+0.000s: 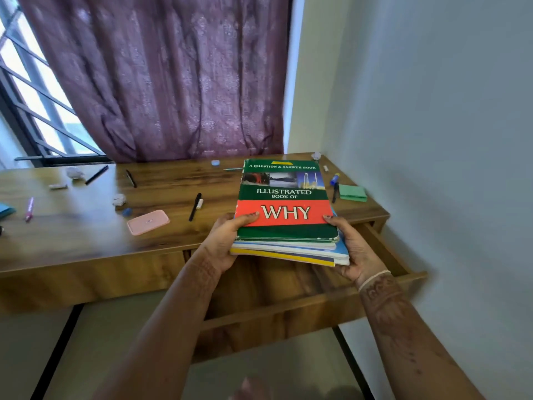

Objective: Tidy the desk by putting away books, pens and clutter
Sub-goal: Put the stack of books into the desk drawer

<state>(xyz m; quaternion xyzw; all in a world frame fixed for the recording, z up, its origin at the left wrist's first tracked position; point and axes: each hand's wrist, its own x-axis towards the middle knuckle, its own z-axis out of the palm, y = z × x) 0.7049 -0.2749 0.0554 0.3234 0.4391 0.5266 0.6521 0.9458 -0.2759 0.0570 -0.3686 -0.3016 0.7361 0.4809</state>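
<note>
I hold a stack of books point(285, 197) in both hands above the open drawer point(386, 255) at the desk's right end. The top book is green and red and reads "Illustrated Book of WHY"; thinner blue, white and yellow books lie under it. My left hand point(225, 243) grips the stack's left edge with the thumb on the cover. My right hand point(354, 252) grips the right corner from below. Several pens lie loose on the wooden desk point(86, 235): black pens point(195, 207) point(96, 174) point(131, 178) and a pink pen point(29, 208).
A pink case point(148, 222), crumpled paper balls point(119, 199) point(73, 172), erasers, a blue cap point(215, 162), green sticky notes point(352, 193) and a glue stick point(335, 178) lie scattered on the desk. A purple curtain point(173, 82) hangs behind; a wall stands close on the right.
</note>
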